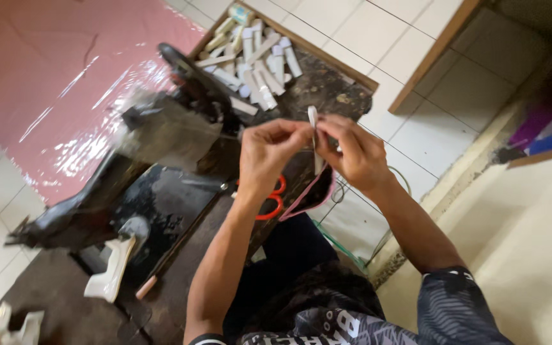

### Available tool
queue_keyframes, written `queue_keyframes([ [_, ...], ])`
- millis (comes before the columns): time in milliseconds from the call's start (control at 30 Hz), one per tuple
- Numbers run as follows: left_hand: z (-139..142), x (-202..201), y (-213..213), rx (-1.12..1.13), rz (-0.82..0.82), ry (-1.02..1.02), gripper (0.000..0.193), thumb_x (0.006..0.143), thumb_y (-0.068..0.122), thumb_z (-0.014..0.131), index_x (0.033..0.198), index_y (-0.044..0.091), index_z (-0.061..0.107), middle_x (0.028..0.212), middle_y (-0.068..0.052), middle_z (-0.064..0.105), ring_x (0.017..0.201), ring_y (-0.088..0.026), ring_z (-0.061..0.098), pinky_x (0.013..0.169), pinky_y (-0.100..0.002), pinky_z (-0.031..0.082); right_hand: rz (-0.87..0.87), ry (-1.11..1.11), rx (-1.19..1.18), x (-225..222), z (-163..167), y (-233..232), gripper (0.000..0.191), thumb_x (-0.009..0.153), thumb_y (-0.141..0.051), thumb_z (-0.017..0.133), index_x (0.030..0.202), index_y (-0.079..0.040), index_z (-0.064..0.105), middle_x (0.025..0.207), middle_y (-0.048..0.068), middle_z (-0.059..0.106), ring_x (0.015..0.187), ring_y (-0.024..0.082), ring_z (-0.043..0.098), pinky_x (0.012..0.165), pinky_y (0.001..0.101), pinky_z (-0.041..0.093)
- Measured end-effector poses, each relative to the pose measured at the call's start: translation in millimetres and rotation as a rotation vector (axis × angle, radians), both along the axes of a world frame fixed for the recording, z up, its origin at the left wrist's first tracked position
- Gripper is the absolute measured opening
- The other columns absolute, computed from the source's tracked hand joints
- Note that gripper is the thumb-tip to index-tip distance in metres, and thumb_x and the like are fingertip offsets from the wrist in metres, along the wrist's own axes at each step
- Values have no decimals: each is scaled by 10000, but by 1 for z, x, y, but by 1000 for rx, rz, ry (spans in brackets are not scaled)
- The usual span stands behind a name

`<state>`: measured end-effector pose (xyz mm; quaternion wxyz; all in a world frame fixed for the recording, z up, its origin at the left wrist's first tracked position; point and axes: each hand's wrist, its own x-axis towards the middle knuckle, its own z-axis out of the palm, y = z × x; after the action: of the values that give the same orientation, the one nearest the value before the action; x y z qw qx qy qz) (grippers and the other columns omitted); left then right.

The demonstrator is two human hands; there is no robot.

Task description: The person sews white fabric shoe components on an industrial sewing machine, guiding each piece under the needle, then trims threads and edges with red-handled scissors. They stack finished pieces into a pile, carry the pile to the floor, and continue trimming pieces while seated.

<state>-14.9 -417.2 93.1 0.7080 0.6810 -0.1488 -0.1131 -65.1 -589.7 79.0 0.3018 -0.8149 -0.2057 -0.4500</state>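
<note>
Both my hands are raised over a dark wooden table (180,268). My left hand (267,152) and my right hand (351,152) pinch together a narrow white strip (314,121) that stands upright between the fingertips. A dark piece of fabric with a pink edge (311,195) hangs down from the strip under my right hand. A black sewing machine (129,166) stands just left of my hands. Orange-handled scissors (272,203) lie on the table below my left wrist.
A wooden tray (327,83) with several white spools and tubes (250,57) lies behind the machine. Pink plastic sheeting (46,70) covers the floor at left. White tiled floor (410,121) spreads at right. A white plastic piece (111,271) rests near the table's front.
</note>
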Motion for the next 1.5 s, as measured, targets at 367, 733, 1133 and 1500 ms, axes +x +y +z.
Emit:
queue_keyframes([
  [367,13,-69,78,316,216,-137,159,872,105,706,958,-27,727,738,-39,729,663,-48,649,615,-230,548,266,89,-115,-18,-8,70,330,875,28,877,1046,-16,598,940,98,639,797,261,645,699,372,557],
  [733,-30,-146,255,588,580,-109,181,850,181,786,942,30,748,765,-32,744,658,-54,646,632,-261,535,379,391,415,-1,-15,110,172,1101,-35,752,1077,17,590,983,108,731,687,79,546,608,202,429],
  [1133,-45,-168,423,1594,1163,-638,273,902,51,670,1167,-2,707,1218,-194,706,1157,-364,660,999,-474,521,732,771,74,17,-6,263,156,945,-49,796,1090,2,771,999,76,782,864,99,735,759,233,588],
  [1500,-71,-115,375,1002,520,-547,275,912,142,756,1157,39,684,1099,-148,643,1028,-348,635,869,-440,529,819,1219,-105,84,-36,340,217,915,-199,762,1074,-58,805,852,34,776,678,66,662,587,238,523],
])
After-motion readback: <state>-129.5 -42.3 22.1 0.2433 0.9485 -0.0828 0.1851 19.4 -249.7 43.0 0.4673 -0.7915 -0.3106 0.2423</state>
